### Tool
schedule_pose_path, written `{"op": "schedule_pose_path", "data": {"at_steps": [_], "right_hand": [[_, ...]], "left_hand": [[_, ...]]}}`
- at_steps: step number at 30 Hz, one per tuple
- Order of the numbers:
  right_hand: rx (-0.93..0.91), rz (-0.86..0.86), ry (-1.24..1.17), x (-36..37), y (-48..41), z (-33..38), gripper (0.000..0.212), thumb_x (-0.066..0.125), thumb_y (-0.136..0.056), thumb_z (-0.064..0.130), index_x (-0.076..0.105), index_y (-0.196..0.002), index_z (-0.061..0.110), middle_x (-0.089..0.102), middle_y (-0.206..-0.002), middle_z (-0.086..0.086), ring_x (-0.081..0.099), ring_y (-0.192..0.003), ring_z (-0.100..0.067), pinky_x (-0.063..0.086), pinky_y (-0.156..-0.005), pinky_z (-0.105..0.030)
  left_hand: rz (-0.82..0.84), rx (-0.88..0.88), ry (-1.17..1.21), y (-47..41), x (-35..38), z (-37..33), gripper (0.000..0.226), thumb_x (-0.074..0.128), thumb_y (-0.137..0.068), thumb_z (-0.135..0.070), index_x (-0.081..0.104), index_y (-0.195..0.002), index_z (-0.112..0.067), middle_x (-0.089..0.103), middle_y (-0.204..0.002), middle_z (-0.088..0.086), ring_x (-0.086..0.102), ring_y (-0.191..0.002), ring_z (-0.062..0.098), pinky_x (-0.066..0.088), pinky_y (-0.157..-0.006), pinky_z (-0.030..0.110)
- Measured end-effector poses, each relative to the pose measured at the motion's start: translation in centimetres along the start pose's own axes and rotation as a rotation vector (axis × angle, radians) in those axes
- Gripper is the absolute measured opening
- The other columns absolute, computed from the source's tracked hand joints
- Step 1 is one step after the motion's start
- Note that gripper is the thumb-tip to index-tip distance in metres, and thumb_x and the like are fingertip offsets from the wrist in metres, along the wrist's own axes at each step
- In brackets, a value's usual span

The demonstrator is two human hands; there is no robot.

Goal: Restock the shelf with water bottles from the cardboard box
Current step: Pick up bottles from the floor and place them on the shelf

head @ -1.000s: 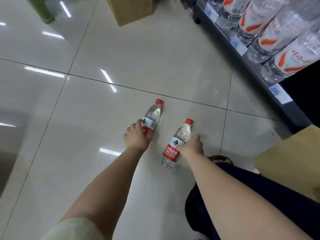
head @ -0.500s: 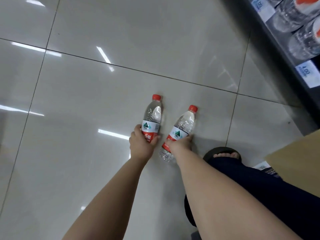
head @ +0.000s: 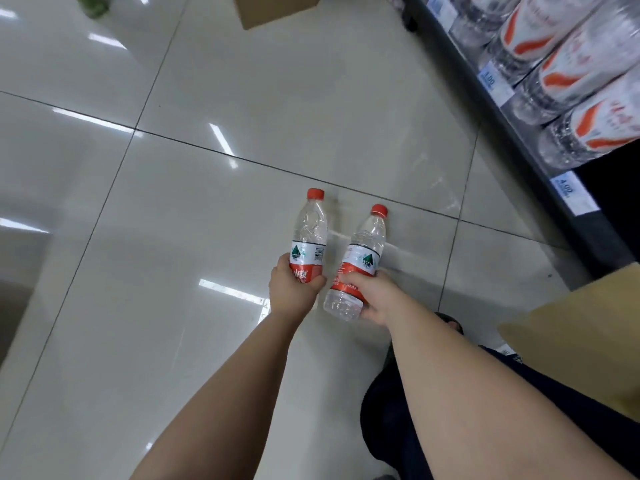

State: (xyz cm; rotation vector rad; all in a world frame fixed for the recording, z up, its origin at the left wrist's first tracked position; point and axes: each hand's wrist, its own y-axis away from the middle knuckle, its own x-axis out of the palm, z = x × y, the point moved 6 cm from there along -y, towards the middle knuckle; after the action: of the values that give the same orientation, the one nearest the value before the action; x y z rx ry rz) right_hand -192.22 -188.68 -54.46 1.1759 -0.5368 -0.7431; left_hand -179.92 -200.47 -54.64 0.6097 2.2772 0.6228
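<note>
Two clear water bottles with red caps and red-and-white labels are held out over the tiled floor. My left hand (head: 293,289) grips the lower part of the left bottle (head: 309,230), cap pointing away from me. My right hand (head: 375,297) grips the right bottle (head: 363,252) round its label, tilted slightly right. The dark shelf (head: 530,140) runs along the right side, with several large white-and-orange-labelled bottles (head: 568,81) lying on it. A cardboard box (head: 588,337) shows at the right edge beside my leg.
A second cardboard box (head: 273,8) stands on the floor at the top. Blue-and-white price tags (head: 571,192) line the shelf edge. Glossy floor tiles (head: 173,237) spread to the left. My dark trouser leg and shoe (head: 450,323) are at lower right.
The view has swung up, bringing the shelf and the far box back into sight. Both hands keep their grip on the bottles, now held a little higher and closer to me.
</note>
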Motion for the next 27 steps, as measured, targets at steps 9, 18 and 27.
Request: {"op": "schedule_pose_path", "data": {"at_steps": [9,18,27], "right_hand": [[-0.391,-0.047,0.157,-6.9,14.8,10.3,0.061,0.081,-0.067,0.003,0.047,-0.115,0.015,0.066,-0.109,-0.009,0.067,-0.097,-0.029,0.054,-0.088,-0.049],[-0.734,-0.231,0.091,-20.4,33.1,12.9,0.048,0.074,-0.076,0.000,0.054,-0.118,0.012,0.070,-0.097,-0.011,0.070,-0.084,-0.026,0.058,-0.071,-0.039],[-0.915,-0.488,-0.068,-32.6,46.0,5.6,0.059,0.083,-0.069,0.012,0.055,-0.120,0.018,0.070,-0.105,-0.007,0.070,-0.094,-0.025,0.056,-0.087,-0.047]], "left_hand": [[0.179,0.213,0.319,9.0,-2.5,-15.3,0.049,0.081,-0.071,-0.013,0.051,-0.108,-0.023,0.067,-0.092,0.001,0.067,-0.077,0.015,0.057,-0.065,0.027],[0.603,0.320,0.550,22.5,0.1,-28.0,0.033,0.061,-0.074,-0.023,0.054,-0.107,-0.021,0.064,-0.096,0.011,0.064,-0.080,0.028,0.054,-0.069,0.040],[0.842,0.554,0.414,38.5,7.0,-36.3,0.061,0.078,-0.077,-0.006,0.042,-0.126,-0.016,0.068,-0.110,0.012,0.070,-0.095,0.029,0.055,-0.088,0.052]]}}
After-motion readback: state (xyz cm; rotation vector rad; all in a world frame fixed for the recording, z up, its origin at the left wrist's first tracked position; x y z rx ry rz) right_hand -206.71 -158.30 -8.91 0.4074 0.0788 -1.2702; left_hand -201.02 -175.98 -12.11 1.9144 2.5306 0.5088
